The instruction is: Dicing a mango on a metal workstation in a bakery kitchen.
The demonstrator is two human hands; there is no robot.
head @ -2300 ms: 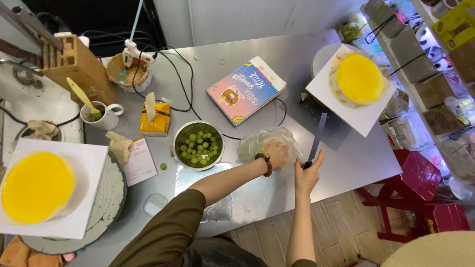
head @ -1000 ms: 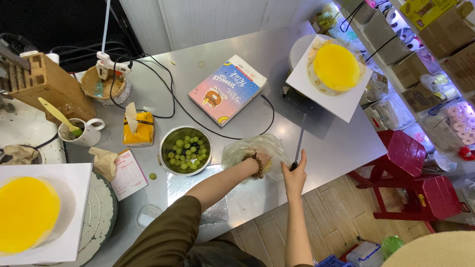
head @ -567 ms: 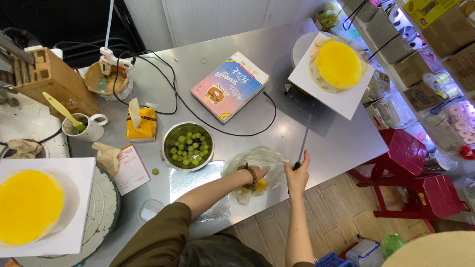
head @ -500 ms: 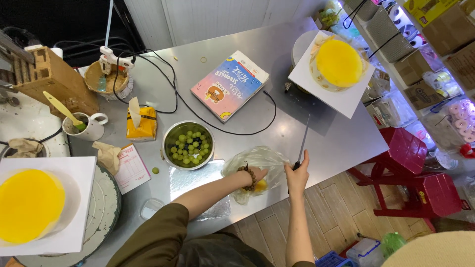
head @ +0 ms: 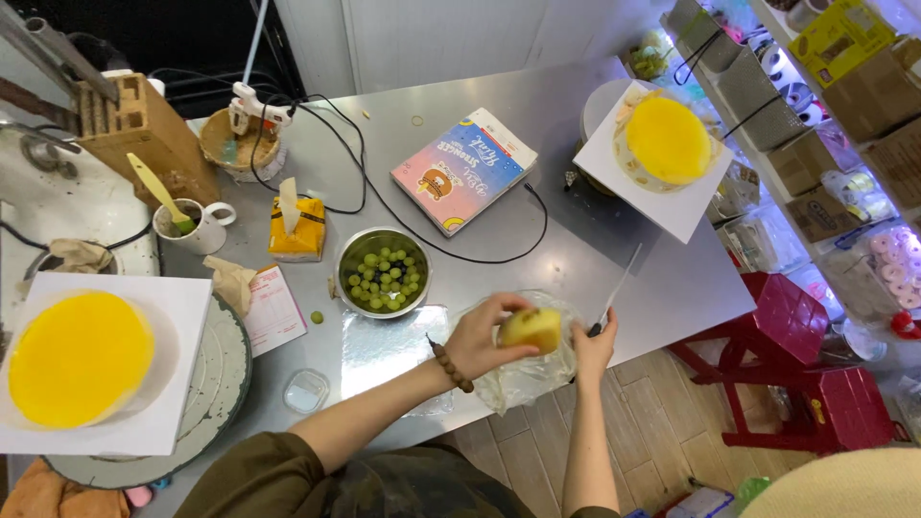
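Hands at near edge of steel tabletop [head: 576, 249], both over a crumpled clear plastic bag [head: 523, 379]. L hand [head: 477, 336] curled round a pale yellow peeled fruit [head: 531, 329], fingers closed on it from top and side, fruit held just above the bag. Bead bracelet [head: 449, 363] on L wrist. R hand [head: 595, 345] closed on handle of a knife [head: 614, 293]; thin blade points up and away toward far right, handle mostly hidden in the fist. R hand just beside the fruit, whether touching it I can't tell.

Round them: steel bowl of green grapes [head: 384, 271] just left of L hand, one loose grape [head: 317, 317] on tabletop nearby. Foil-like sheet [head: 389, 350] under L forearm. Small clear lid [head: 305, 390] near front edge. Yellow carton [head: 297, 230] w/ white tab behind bowl. Colourful book [head: 465, 171] mid-tabletop, black cable [head: 460, 254] curving along its near side. Yellow cake on white square board [head: 667, 144] far right, well apart from hands. Second yellow cake on white board [head: 82, 360] on a turntable [head: 225, 384] at left. Mug [head: 197, 228] w/ yellow-green spatula, wooden block [head: 144, 134] behind it. Red stools [head: 796, 364] on floor at right.
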